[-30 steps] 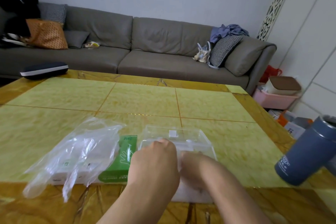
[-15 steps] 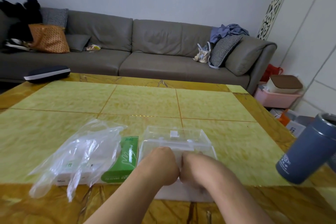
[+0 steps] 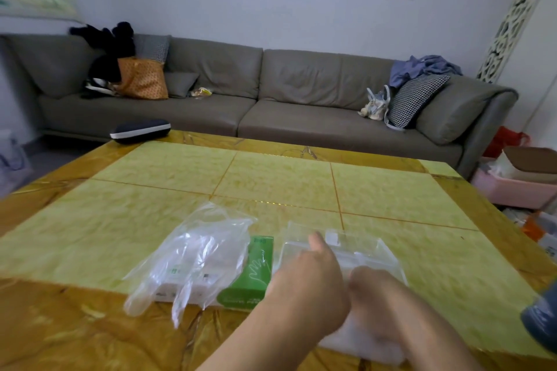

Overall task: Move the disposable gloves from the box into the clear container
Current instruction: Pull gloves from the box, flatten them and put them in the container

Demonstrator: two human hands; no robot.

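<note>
Clear gloves (image 3: 196, 253) lie draped over the green box (image 3: 250, 277), just left of both hands. Left hand (image 3: 310, 283) and right hand (image 3: 370, 295) sit on the clear container (image 3: 361, 247); grip state can't be told, fingers hidden.

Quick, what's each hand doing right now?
Left hand: on the clear container; grip cannot be told.
Right hand: fingers hidden; cannot be told.

We see a yellow-green tiled table (image 3: 271, 178) with an amber border. On it lie a green-and-white glove box (image 3: 250, 283) at six o'clock, the clear container (image 3: 361, 253) just beside it toward three, and a dark case (image 3: 140, 130) at eleven.
</note>
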